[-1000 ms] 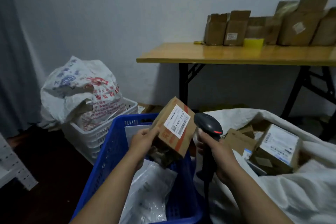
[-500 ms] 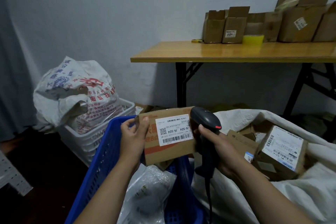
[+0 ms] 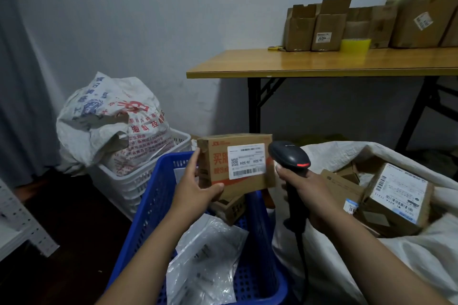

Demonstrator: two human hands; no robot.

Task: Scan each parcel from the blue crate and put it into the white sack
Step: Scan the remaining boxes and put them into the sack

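While your left grip [image 3: 195, 190] curls round the left end of the cardboard parcel [image 3: 218, 163], you hold that item in the air above the far end of the blue crate [image 3: 158, 205], with its white label facing you.

- Right grip [image 3: 307, 193]: wrapped round the handle of the black scanner [image 3: 288, 156]. The scanner head is just beside the parcel's right edge, with a red light showing, and its cable hangs between crate and sack.
- Crate contents: one clear poly-bag parcel [image 3: 205, 262] and one small carton [image 3: 230, 208] directly under the held parcel.
- White sack [image 3: 334, 267]: to the right of the crate, mouth open, with a labelled box [image 3: 396, 198] and other cartons inside. The scanner and your right grip are between the parcel and the sack mouth.
- Left of the crate: a white basket [image 3: 128, 183] carrying a printed sack [image 3: 111, 121].
- Far surface [image 3: 297, 64]: a row of open cartons [image 3: 327, 27] and a yellow object [image 3: 355, 44].
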